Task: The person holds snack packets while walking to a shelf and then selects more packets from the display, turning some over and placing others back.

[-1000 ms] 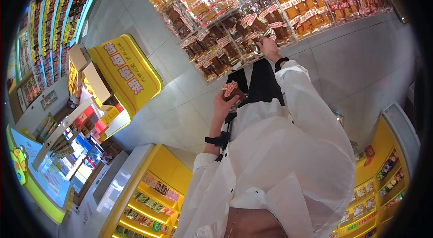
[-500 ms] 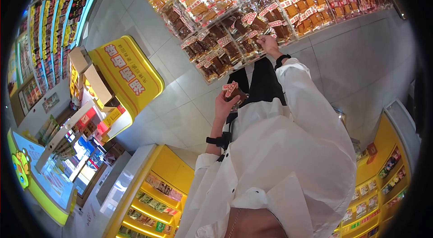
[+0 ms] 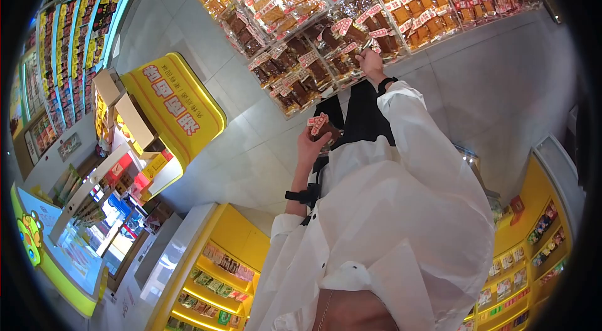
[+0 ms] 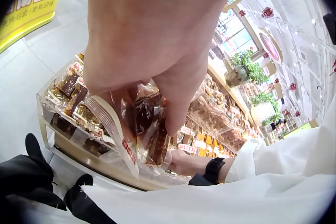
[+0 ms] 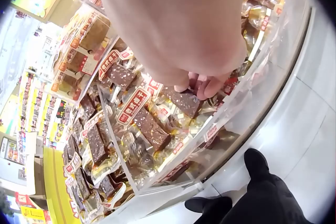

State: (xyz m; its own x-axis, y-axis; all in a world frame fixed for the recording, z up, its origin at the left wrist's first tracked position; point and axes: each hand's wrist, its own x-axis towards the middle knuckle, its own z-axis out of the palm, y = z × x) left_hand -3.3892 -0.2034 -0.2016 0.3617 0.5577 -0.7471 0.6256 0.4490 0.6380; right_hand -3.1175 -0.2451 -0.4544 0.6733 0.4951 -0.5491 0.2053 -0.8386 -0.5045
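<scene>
we see a small bunch of snack packets (image 3: 321, 126) pinched in the left hand (image 3: 311, 145), held up near the chest, well short of the display. from the left wrist view the thumb and fingers are curled round these packets (image 4: 137, 125): clear wrappers with dark brown pieces inside and red-and-white label strips.

the right hand (image 3: 372, 60) is stretched out to the far side, into a compartment of the clear display bin (image 3: 326, 49). from the right wrist view its fingertips (image 5: 202, 85) are curled down onto a wrapped dark brown piece (image 5: 181, 100) lying among others; we cannot tell whether they actually have hold of it or only touch it. that compartment is walled by clear dividers, and the packets (image 5: 149, 127) in it carry the same red-and-white labels.

a dark band (image 3: 386, 83) sits on the right wrist, and another dark strap (image 3: 300, 195) on the left forearm. both arms come out of a white coat (image 3: 401, 205).

to the left on the pale tiled floor (image 3: 251, 155) stands a yellow sign stand (image 3: 172, 102) with cartons beside it. nearer to us are yellow shelves (image 3: 210, 274) lined with goods.
</scene>
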